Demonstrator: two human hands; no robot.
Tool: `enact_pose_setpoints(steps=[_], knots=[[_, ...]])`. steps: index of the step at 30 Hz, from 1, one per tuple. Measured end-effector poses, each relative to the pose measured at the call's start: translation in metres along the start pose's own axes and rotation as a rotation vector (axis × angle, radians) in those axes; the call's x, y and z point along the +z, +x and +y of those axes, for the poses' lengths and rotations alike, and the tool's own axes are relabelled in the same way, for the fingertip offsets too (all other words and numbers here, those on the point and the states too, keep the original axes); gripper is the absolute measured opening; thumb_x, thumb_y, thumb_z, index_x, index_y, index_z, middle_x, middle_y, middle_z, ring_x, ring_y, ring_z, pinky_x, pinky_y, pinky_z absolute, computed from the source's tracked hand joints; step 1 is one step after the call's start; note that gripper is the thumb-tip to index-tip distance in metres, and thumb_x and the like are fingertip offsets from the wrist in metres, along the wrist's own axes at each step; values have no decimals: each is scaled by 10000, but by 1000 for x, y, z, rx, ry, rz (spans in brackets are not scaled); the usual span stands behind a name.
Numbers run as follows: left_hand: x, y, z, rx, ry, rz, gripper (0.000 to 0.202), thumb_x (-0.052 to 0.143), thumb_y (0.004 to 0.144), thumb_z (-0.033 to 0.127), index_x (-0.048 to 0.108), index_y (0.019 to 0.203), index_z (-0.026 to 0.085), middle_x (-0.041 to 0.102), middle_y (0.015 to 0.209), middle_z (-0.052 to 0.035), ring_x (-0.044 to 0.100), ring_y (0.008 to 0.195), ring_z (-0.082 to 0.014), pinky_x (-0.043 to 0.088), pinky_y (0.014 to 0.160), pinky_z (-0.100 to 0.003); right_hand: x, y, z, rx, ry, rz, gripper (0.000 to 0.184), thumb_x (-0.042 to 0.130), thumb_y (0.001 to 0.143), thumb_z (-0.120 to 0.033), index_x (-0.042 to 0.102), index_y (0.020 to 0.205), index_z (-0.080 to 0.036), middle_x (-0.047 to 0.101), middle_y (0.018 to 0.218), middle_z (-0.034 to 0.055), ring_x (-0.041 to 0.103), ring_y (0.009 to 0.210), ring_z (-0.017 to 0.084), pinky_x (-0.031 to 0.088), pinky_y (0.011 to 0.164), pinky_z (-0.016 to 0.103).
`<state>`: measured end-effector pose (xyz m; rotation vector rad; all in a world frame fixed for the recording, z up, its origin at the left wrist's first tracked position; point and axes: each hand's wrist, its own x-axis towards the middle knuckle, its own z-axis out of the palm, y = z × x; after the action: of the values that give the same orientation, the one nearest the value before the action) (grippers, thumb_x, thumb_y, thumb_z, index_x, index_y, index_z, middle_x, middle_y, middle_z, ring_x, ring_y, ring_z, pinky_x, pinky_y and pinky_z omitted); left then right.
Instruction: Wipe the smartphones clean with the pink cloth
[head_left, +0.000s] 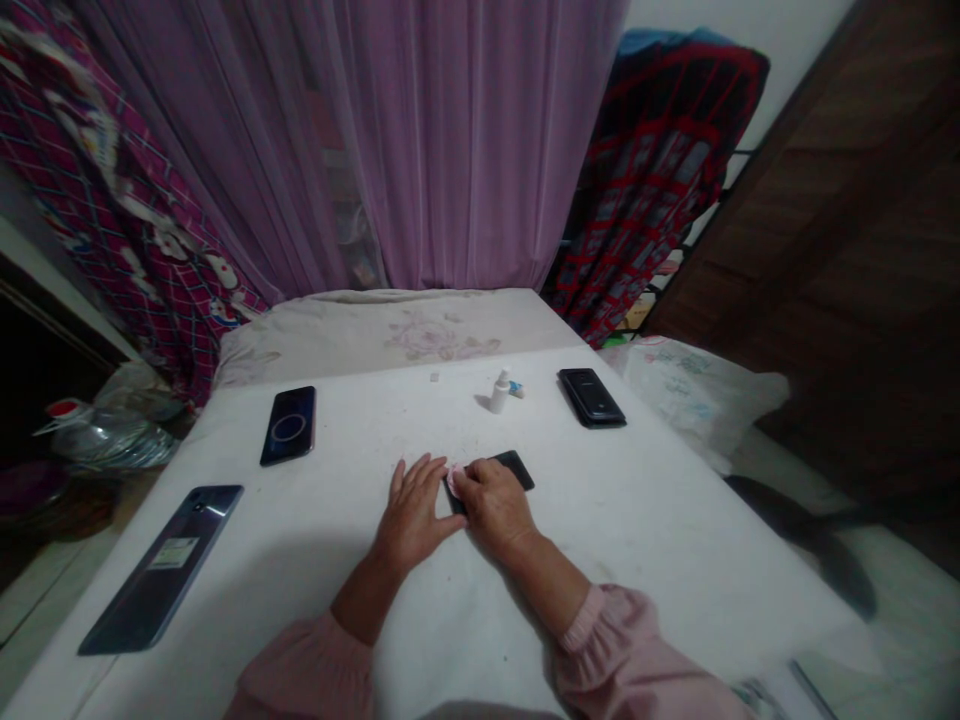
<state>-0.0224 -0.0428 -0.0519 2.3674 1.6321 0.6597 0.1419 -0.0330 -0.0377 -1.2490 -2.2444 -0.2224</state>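
Your right grip (pixel 491 497) pinches a pink cloth (pixel 455 481) on a dark phone (pixel 517 470), between the side edges of the worktop (pixel 645 560); your left grip (pixel 415 508) spreads loosely beside the phone.

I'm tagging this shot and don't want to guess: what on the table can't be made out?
All in the head view:
Dark flat object: middle hidden by the right hand.
Pink piece: mostly covered by that same hand; material unclear.
Label on the lower-left phone: print too small and blurred.
Blue-and-white item: seems partly behind the white bottle.
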Motion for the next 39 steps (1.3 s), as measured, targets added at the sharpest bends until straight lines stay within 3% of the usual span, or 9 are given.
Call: enact_pose_setpoints(steps=[7, 12, 19, 23, 27, 31, 35, 39], knots=[[-1, -1, -1, 10, -12, 10, 561, 782, 730, 471, 577, 1191, 226, 597, 1370, -112, 461, 1354, -305, 202, 1177, -579, -24, -10, 13, -208, 232, -117, 223, 518, 991, -281, 731, 933, -243, 615, 798, 17, 481, 718, 131, 288, 643, 271], [-3, 0, 1, -12, -6, -18, 596, 788, 716, 499, 574, 1196, 217, 588, 1380, -119, 447, 1364, -309, 188, 1180, -583, -40, -20, 31, -226, 236, -168, 244, 509, 994, -299, 742, 941, -249, 624, 809, 24, 498, 724, 129, 318, 652, 271], [-2, 0, 0, 1, -12, -47, 622, 759, 756, 467, 534, 1279, 216, 570, 1400, -120, 434, 1373, -305, 156, 1186, -584, -39, -33, 71, 41, 55, -89, 278, 499, 992, -319, 765, 972, -237, 628, 762, 43, 491, 676, 131, 293, 631, 277], [-2, 0, -1, 8, -13, -57, 634, 757, 759, 454, 520, 1293, 207, 563, 1406, -124, 432, 1375, -300, 155, 1188, -580, -23, -24, 70, 208, -91, -22, 292, 498, 983, -294, 770, 913, -216, 625, 753, 58, 479, 669, 151, 270, 616, 286], [-3, 1, -1, 10, -13, -60, 647, 765, 756, 435, 505, 1303, 204, 560, 1409, -126, 427, 1380, -295, 158, 1184, -585, -8, -7, 43, 166, -81, -33, 249, 535, 969, -295, 763, 894, -227, 623, 748, 47, 476, 674, 157, 267, 616, 293], [-2, 0, -2, 14, -11, -63, 644, 753, 762, 436, 505, 1314, 215, 566, 1403, -118, 426, 1381, -296, 167, 1184, -579, -13, -7, 24, 29, 41, -47, 236, 528, 976, -257, 754, 914, -226, 625, 760, 37, 496, 703, 147, 293, 636, 278], [-2, 1, -9, 47, -15, -69, 628, 715, 793, 448, 500, 1341, 228, 562, 1411, -113, 417, 1387, -294, 162, 1188, -567, -28, -23, 43, 3, 99, -72, 247, 521, 982, -294, 764, 952, -255, 630, 756, 30, 514, 697, 135, 320, 647, 269], [-7, 6, -24, 91, -48, -142, 622, 673, 827, 461, 478, 1386, 268, 545, 1434, -96, 399, 1401, -281, 153, 1191, -551, -29, -34, 81, 203, 111, -22, 236, 543, 941, -251, 759, 1035, -245, 672, 855, 58, 589, 767, 158, 418, 675, 260]])
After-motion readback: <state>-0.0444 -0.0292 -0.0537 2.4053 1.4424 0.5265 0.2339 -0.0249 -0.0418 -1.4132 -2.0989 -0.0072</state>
